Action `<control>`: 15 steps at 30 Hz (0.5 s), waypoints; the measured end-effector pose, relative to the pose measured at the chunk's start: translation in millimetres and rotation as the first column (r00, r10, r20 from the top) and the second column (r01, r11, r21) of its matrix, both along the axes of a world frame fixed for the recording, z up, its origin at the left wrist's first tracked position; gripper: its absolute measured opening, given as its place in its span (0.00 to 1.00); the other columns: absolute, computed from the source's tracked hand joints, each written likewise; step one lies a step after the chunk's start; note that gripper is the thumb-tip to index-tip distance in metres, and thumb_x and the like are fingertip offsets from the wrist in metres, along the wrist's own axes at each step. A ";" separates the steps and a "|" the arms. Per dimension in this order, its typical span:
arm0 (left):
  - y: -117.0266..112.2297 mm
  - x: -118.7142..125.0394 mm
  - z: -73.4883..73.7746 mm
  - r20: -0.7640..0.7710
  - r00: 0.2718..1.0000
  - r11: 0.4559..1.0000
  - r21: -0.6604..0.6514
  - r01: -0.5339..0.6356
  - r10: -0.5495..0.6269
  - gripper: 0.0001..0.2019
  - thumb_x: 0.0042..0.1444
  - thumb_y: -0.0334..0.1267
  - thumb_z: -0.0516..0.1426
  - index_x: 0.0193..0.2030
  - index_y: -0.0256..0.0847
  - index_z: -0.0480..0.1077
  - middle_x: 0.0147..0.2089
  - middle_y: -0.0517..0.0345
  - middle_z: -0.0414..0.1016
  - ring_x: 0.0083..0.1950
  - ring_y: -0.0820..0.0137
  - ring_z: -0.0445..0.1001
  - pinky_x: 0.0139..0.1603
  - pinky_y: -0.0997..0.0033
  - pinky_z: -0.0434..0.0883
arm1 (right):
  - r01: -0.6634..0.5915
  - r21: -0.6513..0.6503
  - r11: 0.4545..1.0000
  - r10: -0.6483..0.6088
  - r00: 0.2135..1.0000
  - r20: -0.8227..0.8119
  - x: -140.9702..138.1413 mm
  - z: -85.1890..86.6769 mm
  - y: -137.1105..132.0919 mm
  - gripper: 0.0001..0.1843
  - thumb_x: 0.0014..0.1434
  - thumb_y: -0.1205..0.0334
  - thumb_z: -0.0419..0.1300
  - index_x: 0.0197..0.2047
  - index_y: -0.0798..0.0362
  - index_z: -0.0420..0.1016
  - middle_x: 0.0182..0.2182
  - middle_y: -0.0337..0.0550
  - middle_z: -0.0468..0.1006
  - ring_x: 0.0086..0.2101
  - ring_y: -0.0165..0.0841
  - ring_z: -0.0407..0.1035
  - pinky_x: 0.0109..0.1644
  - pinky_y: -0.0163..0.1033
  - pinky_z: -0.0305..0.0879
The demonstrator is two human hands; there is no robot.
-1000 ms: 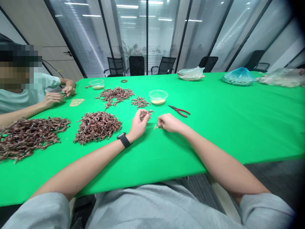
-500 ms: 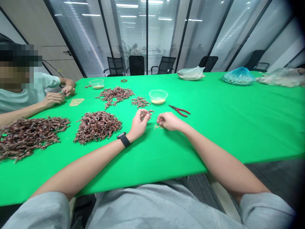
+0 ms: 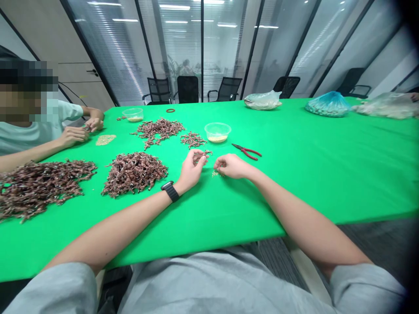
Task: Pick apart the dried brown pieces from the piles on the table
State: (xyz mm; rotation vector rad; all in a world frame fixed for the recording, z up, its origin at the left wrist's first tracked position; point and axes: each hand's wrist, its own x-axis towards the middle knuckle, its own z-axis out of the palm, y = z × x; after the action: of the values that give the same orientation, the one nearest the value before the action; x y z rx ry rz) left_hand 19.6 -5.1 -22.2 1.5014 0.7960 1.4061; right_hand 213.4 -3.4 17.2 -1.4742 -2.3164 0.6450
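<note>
My left hand (image 3: pixel 193 168) is closed at the fingertips, pinching a brown twisted piece (image 3: pixel 207 152); it's too small to make out its shape. My right hand (image 3: pixel 231 166) is pinched shut just above a small scatter of gold bits (image 3: pixel 215 173). Can't tell if it's holding anything (fingers hide it). Watch (image 3: pixel 170 192) on my left wrist.

Around me: brown pile (image 3: pixel 134 173) just left of my left hand, bigger pile (image 3: pixel 39 187) cut off by the left edge, two smaller piles (image 3: pixel 159 131) (image 3: pixel 193 139) further up. Clear tub (image 3: pixel 218 132) of pale grains straight ahead, second tub (image 3: pixel 132 114) upper left, rubber ring (image 3: pixel 170 110) beside it. Red-handled pliers (image 3: pixel 245 151) lie upper right of my right hand, not touching. Nothing stands between my hands and the bits.

Co-worker at left edge, face blurred, hands (image 3: pixel 94 124) together over a small piece, near a gold patch (image 3: pixel 105 139). Bags (image 3: pixel 262 100) (image 3: pixel 327 104) (image 3: pixel 388 107) along the far edge, contents hard to make out.

Table has green cloth (image 3: pixel 327 174). Black chairs (image 3: pixel 188 89) sit behind, against glass walls (image 3: pixel 222 43).
</note>
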 end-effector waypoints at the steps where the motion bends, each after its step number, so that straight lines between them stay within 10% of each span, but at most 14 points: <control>1: 0.1 -0.1 -0.1 -0.001 1.000 1.000 0.001 -0.001 0.001 0.15 0.62 0.46 0.61 0.46 0.40 0.64 0.46 0.49 0.79 0.47 0.67 0.79 0.50 0.63 0.75 | -0.003 0.011 1.000 0.003 1.000 0.004 -0.6 0.4 -0.4 0.12 0.55 0.74 0.61 0.41 0.57 0.82 0.34 0.44 0.84 0.32 0.31 0.74 0.35 0.31 0.63; 15: -2.2 -0.4 2.4 0.036 0.996 0.995 -0.056 0.088 -0.086 0.17 0.60 0.46 0.63 0.48 0.40 0.64 0.44 0.52 0.80 0.46 0.67 0.80 0.52 0.60 0.76 | 0.018 0.162 0.987 0.043 0.929 -0.366 -10.8 -1.3 -2.1 0.07 0.58 0.69 0.60 0.39 0.57 0.77 0.36 0.45 0.82 0.36 0.32 0.74 0.44 0.37 0.69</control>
State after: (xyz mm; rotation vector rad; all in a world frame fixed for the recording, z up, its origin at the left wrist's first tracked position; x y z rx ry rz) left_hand 19.2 -7.2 -19.7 1.4477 0.7353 1.3297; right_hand 202.7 -5.5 15.9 -1.1521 -2.0344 0.6551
